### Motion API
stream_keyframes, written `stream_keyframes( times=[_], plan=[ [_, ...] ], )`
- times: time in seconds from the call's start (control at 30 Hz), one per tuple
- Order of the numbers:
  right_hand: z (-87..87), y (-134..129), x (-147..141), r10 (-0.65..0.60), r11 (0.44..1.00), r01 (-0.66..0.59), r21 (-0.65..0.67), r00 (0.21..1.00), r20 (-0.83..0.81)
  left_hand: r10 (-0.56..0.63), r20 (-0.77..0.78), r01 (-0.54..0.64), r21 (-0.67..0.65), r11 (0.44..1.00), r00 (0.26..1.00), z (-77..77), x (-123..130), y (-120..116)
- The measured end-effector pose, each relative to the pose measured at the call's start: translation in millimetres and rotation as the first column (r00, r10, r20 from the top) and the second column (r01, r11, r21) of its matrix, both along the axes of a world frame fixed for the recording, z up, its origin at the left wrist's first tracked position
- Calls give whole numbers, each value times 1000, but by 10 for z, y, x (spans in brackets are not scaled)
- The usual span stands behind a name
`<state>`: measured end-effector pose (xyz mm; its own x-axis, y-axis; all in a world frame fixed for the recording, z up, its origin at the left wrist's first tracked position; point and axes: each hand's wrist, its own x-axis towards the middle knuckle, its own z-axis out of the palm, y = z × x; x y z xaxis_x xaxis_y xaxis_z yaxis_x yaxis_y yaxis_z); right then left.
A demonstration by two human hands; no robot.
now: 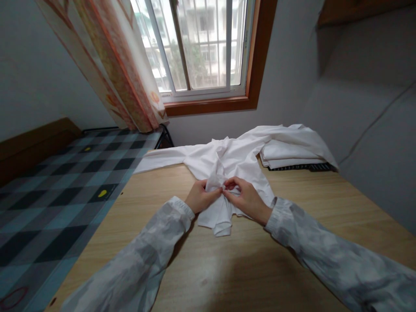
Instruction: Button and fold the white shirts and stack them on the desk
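Note:
A white shirt point(238, 158) lies spread and wrinkled on the wooden table, one sleeve stretched out to the left and the other side reaching right. My left hand point(202, 197) is closed on the shirt's front fabric. My right hand point(247, 199) pinches the same gathered cloth just beside it, the thumbs and fingertips of both hands nearly touching. Whatever small part sits between the fingertips is too small to make out. Below the hands the shirt's lower edge hangs toward me in folds.
Folded white cloth point(289, 154) rests on a black item at the table's back right, partly under the shirt. A checkered bed point(65, 190) adjoins the wooden table point(208, 277) on the left. Behind are a window point(208, 47) and a patterned curtain point(113, 56).

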<state>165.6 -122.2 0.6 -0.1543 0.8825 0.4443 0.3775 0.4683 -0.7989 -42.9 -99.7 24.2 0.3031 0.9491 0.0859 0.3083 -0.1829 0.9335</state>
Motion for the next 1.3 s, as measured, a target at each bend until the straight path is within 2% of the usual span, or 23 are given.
stream_keyframes(
  times=[0.3, 0.47, 0.6, 0.83, 1.0, 1.3],
  plan=[
    [-5, -7, 13, -82, 991, 55, 123, 971, 224, -28, -17, 29, 44, 999, 999, 4, 3, 8],
    [56, -25, 35, -122, 971, 30, 238, 917, 381, -26, -32, 28, 68, 997, 999, -3, 9, -2],
    [96, -28, 48, -126, 963, 4, 271, 892, 434, -12, -32, 15, 71, 997, 999, -5, 16, -13],
    [205, -71, 43, -193, 935, -65, 350, 732, 653, -5, -30, 7, 65, 998, 1000, 2, 26, -25],
    [221, -85, 30, -204, 934, -72, 350, 698, 686, -13, -40, 15, 54, 998, 999, 22, 30, -22],
    [170, -80, 28, -213, 937, -50, 346, 704, 678, -49, -16, 50, 77, 996, 999, 6, 19, -7]
  ],
)
